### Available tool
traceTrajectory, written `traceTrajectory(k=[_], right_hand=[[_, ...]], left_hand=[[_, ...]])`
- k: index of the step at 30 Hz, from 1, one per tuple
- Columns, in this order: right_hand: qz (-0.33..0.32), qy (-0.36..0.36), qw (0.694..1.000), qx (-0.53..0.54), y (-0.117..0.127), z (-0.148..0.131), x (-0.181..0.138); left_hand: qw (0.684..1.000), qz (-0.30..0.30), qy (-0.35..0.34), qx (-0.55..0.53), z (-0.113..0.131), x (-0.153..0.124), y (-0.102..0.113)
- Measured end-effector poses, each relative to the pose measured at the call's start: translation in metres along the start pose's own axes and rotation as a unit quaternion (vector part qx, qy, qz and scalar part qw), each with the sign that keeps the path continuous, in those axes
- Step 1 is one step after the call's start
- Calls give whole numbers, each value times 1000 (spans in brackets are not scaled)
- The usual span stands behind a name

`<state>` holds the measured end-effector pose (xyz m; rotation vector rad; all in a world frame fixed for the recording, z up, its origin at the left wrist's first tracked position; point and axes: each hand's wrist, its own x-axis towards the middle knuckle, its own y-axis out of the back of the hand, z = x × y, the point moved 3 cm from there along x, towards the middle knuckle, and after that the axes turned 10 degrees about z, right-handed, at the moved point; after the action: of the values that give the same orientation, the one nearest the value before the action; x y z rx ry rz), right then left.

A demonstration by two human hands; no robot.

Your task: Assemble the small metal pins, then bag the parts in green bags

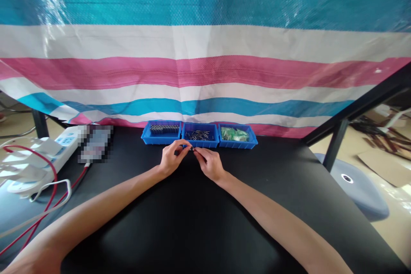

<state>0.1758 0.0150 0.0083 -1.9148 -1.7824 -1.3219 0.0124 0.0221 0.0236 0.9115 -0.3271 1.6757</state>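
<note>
My left hand (174,156) and my right hand (208,162) meet in front of the middle blue bin (201,143). Both are closed in a pinch, fingertips almost touching. Between them shows a small dark piece (192,148), too tiny and too covered by the fingers to tell its kind. Thin loose metal pieces (201,135), like pins or screws, lie in the middle bin. The left blue bin (160,139) has rows of small dark cylindrical parts (164,129). Green and white material (235,134), perhaps bagged, fills the right blue bin (238,144).
A white power strip (51,160) with plugs, red and white cables, and a blurred-out phone-like device (95,143) occupy the left side of the black table (257,231). Behind the bins hangs a striped plastic sheet (180,68). A grey stool (356,188) stands beyond the right edge.
</note>
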Motion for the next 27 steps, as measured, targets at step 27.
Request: traceTrajectory(k=[27], right_hand=[[26,-20,999,9,3,-2,2]], left_hand=[[999,3,-39,-33,1,5,4]])
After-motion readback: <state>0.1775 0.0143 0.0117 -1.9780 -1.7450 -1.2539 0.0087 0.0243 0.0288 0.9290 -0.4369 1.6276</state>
